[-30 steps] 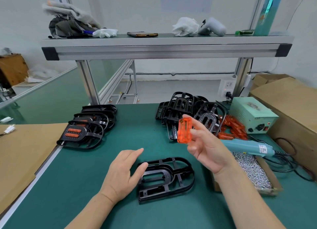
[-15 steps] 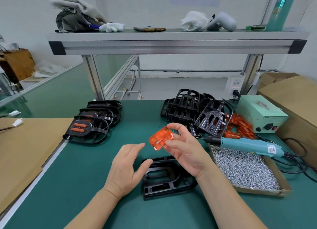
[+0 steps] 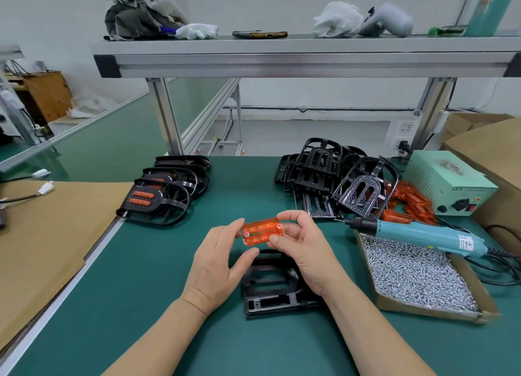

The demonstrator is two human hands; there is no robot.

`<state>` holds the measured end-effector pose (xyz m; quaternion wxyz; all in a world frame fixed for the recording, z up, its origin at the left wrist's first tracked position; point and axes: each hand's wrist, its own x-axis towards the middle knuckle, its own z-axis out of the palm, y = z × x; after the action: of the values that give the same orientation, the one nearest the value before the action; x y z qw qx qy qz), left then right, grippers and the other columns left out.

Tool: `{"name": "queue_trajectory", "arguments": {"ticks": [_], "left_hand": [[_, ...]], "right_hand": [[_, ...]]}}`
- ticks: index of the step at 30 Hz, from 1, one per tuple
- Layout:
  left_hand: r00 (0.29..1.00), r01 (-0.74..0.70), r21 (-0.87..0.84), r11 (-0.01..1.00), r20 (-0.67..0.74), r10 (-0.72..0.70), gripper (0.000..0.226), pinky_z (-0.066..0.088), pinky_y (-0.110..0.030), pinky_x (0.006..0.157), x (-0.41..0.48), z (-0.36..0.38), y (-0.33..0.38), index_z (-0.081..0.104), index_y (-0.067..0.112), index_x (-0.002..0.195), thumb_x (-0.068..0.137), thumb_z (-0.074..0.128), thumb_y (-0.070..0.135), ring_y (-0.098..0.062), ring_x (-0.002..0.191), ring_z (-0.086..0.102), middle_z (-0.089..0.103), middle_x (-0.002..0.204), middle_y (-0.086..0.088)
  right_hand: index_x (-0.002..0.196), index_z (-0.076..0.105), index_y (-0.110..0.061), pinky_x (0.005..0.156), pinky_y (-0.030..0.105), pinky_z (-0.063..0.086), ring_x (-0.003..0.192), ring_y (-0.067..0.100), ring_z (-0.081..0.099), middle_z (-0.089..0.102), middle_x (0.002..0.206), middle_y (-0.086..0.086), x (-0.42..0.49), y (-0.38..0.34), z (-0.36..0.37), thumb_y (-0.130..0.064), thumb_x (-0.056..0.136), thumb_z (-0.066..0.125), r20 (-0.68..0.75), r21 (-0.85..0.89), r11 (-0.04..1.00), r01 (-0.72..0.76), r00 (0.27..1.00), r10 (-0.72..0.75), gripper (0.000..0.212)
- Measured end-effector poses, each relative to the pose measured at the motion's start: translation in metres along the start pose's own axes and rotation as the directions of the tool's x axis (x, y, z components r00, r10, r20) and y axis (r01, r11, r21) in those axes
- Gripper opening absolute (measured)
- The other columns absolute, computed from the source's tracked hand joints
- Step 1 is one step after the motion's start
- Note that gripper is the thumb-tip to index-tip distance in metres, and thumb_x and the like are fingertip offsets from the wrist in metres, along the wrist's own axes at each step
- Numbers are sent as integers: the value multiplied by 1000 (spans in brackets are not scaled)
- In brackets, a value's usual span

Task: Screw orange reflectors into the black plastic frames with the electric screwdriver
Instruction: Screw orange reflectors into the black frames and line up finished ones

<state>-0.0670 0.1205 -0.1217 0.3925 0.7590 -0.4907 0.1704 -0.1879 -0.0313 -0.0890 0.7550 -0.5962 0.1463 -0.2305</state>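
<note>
On the green bench top (image 3: 141, 263), far left: a sheet of brown cardboard (image 3: 42, 234), flat, with a white connector (image 3: 46, 189) on its far edge. Just right of it, a row of finished black frames (image 3: 169, 189), overlapped, the nearest fitted with orange inserts. At the centre, held above the bench between both hands: one orange reflector (image 3: 262, 231), long side level, two small holes showing at its ends. Left hand (image 3: 217, 263) pinched on the reflector's left end, thumb below and fingers (image 3: 236, 224) above. Right hand (image 3: 304, 251) pinched on the right end, thumb under the lower corner. Directly beneath the hands, lying flat on the bench: an empty black frame (image 3: 267, 291), partly hidden by the wrists. Farther back and right, a loose heap of unfilled black frames (image 3: 332, 178), some tilted upright. Beside that heap, a pile of spare orange reflectors (image 3: 408, 203). In front of these, the teal electric screwdriver (image 3: 417, 231), resting across the far rim of a cardboard tray (image 3: 423, 310) full of small silver screws (image 3: 414, 274), tip pointed left, untouched by either hand. Behind it, a pale green power unit (image 3: 451, 184).
</note>
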Motion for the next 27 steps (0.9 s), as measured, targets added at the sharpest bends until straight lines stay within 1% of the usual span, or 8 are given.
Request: {"name": "queue_trajectory", "arguments": {"ticks": [3,8,12,21,27], "left_hand": [[1000,-23,22,999,-19,24,50,40,-18,97,0,1,-2,60,3,128,94,58,40,-18,101,60,65,109,-2],[998,-52,22,998,-35,52,46,44,-22,94,0,3,-3,61,3,125,94,60,37,-19,99,61,65,108,-2],[999,-46,21,999,-26,47,45,44,-22,94,-1,2,-2,62,3,123,94,60,37,-19,99,60,65,108,-2],[999,-35,12,999,-16,35,45,44,-22,94,-1,-1,0,63,3,122,93,60,37,-19,99,60,65,108,-2],[999,-31,9,999,-17,31,45,43,-21,95,-1,-1,1,63,2,121,93,60,36,-20,99,61,65,108,-3]], "right_hand": [[118,54,-11,90,32,55,91,19,72,76,102,12,0,1,0,9,89,66,3,-7,1000,-10,1000,10,38],[118,54,-10,88,29,56,92,20,72,75,102,14,-1,0,0,10,88,66,4,2,1000,-16,1000,16,38],[119,54,-8,84,26,56,90,18,71,75,100,14,-2,-1,0,12,87,66,-6,1,1000,-11,1000,11,40],[119,55,-10,86,27,56,92,19,71,75,103,15,-3,-1,-1,10,87,67,-10,-28,999,-15,1000,15,40],[119,55,-9,82,24,55,89,17,72,75,102,15,-3,-1,-1,11,88,67,-15,-32,999,-14,1000,13,39]]}}
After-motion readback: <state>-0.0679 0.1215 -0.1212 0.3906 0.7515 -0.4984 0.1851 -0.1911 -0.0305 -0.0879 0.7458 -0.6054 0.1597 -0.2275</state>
